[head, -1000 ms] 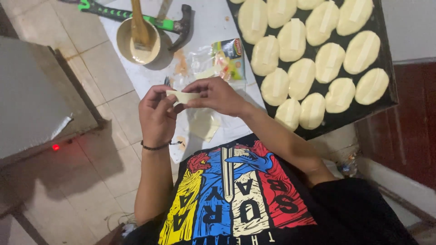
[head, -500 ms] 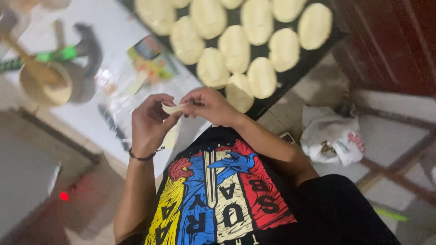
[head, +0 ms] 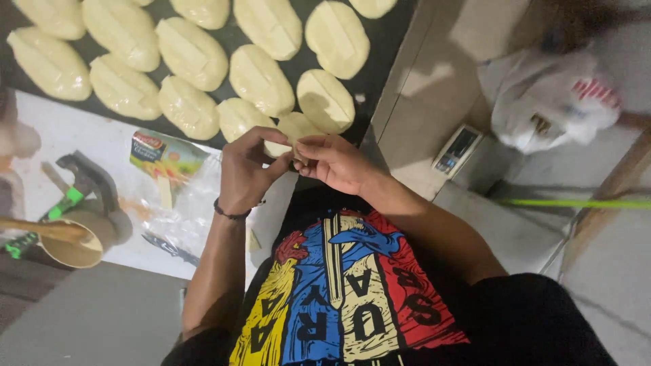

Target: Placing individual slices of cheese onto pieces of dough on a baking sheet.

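Dough piece [head: 285,139], small and pale, sits pinched between the two hands at chest height, above the near edge of the dark baking tray [head: 380,74]. Left hand [head: 247,173] curls around it from the left, fingertips closed on its edge; a dark band circles that wrist. Right hand [head: 332,163] meets it from the right, thumb and forefinger pressed onto the same piece, so both hands are together and clamped on the dough. Tray carries rows of oval dough portions [head: 261,78], each folded with a seam along its length, lying close beside one another. White bench [head: 81,135] to the left of the tray holds a clear plastic bag with a printed packet [head: 163,159], a hammer with a green-and-black handle [head: 74,190], and a round bowl [head: 71,247] with a wooden utensil resting in it. On the floor to the right: a white plastic bag [head: 556,98] and a small grey device [head: 458,149].
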